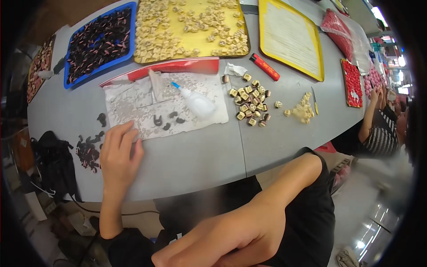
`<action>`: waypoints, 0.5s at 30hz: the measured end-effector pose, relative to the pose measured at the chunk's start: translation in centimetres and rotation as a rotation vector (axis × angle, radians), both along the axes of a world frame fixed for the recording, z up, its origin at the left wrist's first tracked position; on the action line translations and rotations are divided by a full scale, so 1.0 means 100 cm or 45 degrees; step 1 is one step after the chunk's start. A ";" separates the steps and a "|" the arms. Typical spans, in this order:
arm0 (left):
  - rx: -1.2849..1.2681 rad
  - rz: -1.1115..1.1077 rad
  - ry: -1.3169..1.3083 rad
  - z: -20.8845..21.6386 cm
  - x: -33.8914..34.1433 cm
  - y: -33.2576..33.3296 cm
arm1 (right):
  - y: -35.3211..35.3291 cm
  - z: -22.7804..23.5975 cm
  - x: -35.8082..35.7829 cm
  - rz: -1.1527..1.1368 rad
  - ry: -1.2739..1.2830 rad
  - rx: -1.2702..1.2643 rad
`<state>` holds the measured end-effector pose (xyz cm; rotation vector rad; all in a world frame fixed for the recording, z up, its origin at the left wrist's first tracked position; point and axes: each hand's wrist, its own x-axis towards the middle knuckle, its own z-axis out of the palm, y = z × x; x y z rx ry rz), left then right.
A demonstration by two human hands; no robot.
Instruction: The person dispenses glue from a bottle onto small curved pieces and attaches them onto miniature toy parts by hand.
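two bare hands show at a grey tabletop point(191, 160). the left hand point(119, 149) is at the lower left corner of a stained white sheet point(219, 111), its fingers loosely bent and released, with nothing visible between them. just left of it lies a heap of small black-and-pink pieces point(88, 153). on the sheet, to its right, are a few dark curved pieces point(158, 120) and, farther back, a white squeeze bottle point(200, 103) with a blue tip, lying on its side. the right hand point(231, 236) is close to the camera, apart from these things, its fingers curled; i cannot tell whether they grasp anything. right of the sheet sits a cluster of small cream-and-dark pieces point(253, 99). along the back stand a blue tray point(132, 31) of black-and-pink strips and a yellow tray point(174, 26) of cream pieces.
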<state>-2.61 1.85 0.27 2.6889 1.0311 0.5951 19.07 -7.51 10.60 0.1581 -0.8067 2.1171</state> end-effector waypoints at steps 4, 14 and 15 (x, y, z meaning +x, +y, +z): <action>-0.041 -0.013 -0.054 0.004 0.010 0.000 | 0.002 -0.003 -0.014 -0.102 0.127 0.086; -0.120 0.037 -0.111 0.006 0.029 -0.004 | -0.005 0.005 -0.021 -0.068 0.064 0.074; -0.154 0.038 -0.122 0.005 0.030 -0.005 | -0.009 0.008 -0.021 0.140 0.023 -0.176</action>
